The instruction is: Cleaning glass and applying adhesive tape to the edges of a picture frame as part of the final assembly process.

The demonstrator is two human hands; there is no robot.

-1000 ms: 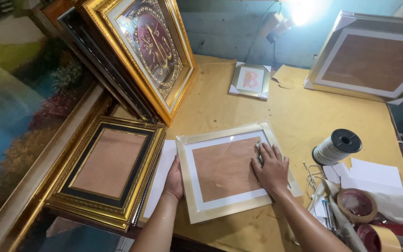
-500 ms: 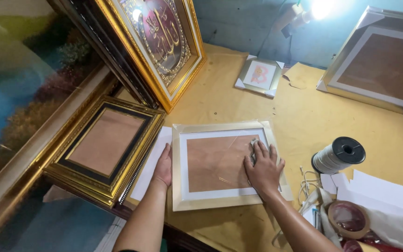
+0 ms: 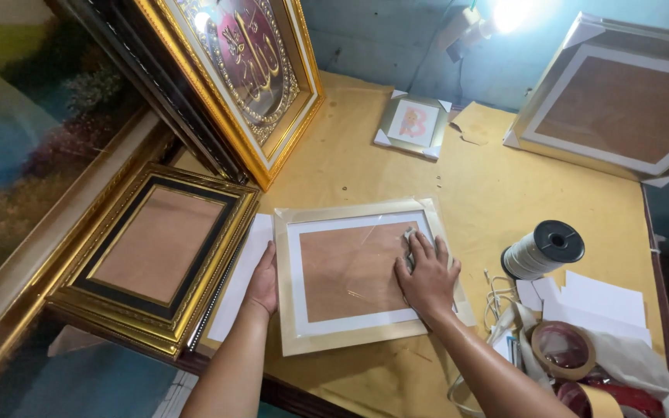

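1. The bench (image 3: 505, 201) is topped with yellowish-brown board, a bit scuffed, and backs onto a blue-grey wall (image 3: 396, 39). A lamp (image 3: 505, 14) glares from the top edge of the view.
2. A painting (image 3: 9, 155) runs down the left side, and an ornate gold frame (image 3: 245, 66) leans tilted at the back left.
3. A pale frame (image 3: 361, 271) lies face down near the front edge of the bench, brown backing up with a white border round it. Its long axis runs left-right, turned a touch so the right end sits further back.
4. The left hand (image 3: 263, 280) rests along the frame's left edge, fingers curled loosely over it, touching white paper (image 3: 238, 271) underneath. It's steadying, not gripping hard.
5. The right hand (image 3: 426, 272) is flat on the backing near the right edge, fingers spread. There's something small and greyish under the fingertips (image 3: 410, 236), can't tell what it is or whether it's actually held.
6. Just left of it, another gold frame (image 3: 156, 255) with a black inner band lies face down, overhanging the bench edge.
7. To the right: a spool (image 3: 543, 251) of pale string, loose white sheets (image 3: 598, 298), and tape rolls (image 3: 563, 348) at the front right corner.
8. At the back there's a small frame (image 3: 413, 124) and a big pale one (image 3: 621, 101), both well apart from the hands.
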